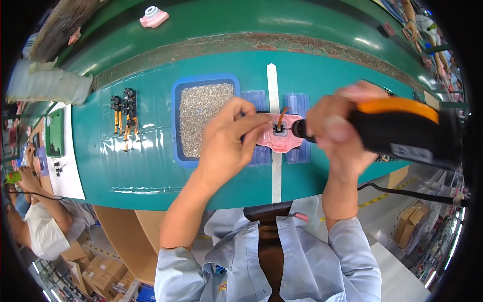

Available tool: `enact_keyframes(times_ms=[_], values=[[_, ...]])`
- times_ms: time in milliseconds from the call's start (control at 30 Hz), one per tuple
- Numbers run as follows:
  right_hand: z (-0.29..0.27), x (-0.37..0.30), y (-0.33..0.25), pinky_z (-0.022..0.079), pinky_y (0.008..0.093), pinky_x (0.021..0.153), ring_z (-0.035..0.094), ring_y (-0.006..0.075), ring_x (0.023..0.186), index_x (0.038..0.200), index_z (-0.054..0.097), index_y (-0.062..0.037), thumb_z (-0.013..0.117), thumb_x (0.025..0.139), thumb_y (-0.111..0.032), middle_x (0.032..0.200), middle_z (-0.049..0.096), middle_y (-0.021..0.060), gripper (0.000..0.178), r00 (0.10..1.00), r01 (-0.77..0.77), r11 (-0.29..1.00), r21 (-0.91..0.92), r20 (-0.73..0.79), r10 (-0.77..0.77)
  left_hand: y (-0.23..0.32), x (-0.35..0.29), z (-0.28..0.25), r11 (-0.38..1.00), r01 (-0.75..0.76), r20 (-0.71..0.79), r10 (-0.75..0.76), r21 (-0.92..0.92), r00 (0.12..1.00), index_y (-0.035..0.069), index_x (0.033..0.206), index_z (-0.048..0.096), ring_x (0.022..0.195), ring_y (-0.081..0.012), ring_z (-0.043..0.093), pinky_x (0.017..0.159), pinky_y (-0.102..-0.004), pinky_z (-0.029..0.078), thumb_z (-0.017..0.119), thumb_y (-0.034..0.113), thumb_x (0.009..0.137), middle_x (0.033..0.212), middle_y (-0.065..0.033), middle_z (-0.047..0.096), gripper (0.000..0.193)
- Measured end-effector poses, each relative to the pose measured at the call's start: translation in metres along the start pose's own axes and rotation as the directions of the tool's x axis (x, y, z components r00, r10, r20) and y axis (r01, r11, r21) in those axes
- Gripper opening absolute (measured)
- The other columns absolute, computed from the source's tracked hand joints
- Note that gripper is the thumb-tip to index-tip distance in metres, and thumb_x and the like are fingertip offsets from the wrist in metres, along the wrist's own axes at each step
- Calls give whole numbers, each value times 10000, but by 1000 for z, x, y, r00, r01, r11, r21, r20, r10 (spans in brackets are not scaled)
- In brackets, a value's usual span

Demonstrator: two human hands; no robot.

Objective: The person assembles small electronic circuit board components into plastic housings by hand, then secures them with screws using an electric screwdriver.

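Note:
A pink plastic camera shell point(286, 144) lies on a clear bluish plastic fixture point(298, 103) in front of me. Inside it sits a small black camera module point(278, 129) with an orange ribbon cable point(282, 117) sticking up. My left hand point(229, 136) has its thumb and fingers closed on the shell's left side. In my right hand point(338, 128), slightly blurred, is a black and orange electric screwdriver point(402, 132), lying nearly sideways. Its tip reaches the module from the right. Whether a screw is under the tip is hidden.
A blue tray point(176, 126) full of small screws stands left of the fixture. Several ribbon-cable camera modules point(129, 108) lie further left. Beyond the table edge, a pink toy camera point(154, 17) rests on a green surface. A black cord point(402, 194) runs at lower right. Another person point(50, 221) works at far left.

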State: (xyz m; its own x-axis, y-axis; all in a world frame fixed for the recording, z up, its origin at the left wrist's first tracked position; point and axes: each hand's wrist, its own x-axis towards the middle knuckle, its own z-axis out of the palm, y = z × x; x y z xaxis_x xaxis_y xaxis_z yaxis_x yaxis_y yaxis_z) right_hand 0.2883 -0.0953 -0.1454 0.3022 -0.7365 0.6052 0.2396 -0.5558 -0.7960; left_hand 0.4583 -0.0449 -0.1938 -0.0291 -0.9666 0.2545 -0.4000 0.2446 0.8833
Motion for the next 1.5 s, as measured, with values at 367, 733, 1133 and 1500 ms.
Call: enact_keyframes(times_ms=[367,733,1133,1500], values=[[-22,11,-22,411,247,574,474,70,562,1321,380,-163,517,918,-190,680,529,-49,427,956,59,887,458,228,-182,-5,-3,11,996,-83,52,80,40,995,42,849,705,562,-125,425,484,-237,340,671,-34,735,794,-13,499,141],[-17,6,-15,412,251,569,465,73,547,1323,377,-169,525,909,-175,677,528,-49,440,972,28,896,443,196,-127,-6,-4,15,991,-135,26,134,13,991,37,824,697,560,-126,431,486,-238,350,680,-46,706,792,-10,510,145],[1,0,-7,372,237,496,422,85,500,1299,384,-106,507,841,-77,639,490,-10,475,1000,6,966,257,-19,-1,3,4,-4,996,-8,32,5,91,999,45,963,673,735,-170,507,624,-269,428,808,87,575,947,-21,520,413],[9,-1,6,317,232,431,395,103,463,1188,446,-67,529,784,-4,615,455,15,417,999,13,989,148,-40,-7,2,0,-4,969,20,188,-68,245,980,84,1039,648,812,-200,532,704,-309,454,823,177,539,1030,-3,493,538]])
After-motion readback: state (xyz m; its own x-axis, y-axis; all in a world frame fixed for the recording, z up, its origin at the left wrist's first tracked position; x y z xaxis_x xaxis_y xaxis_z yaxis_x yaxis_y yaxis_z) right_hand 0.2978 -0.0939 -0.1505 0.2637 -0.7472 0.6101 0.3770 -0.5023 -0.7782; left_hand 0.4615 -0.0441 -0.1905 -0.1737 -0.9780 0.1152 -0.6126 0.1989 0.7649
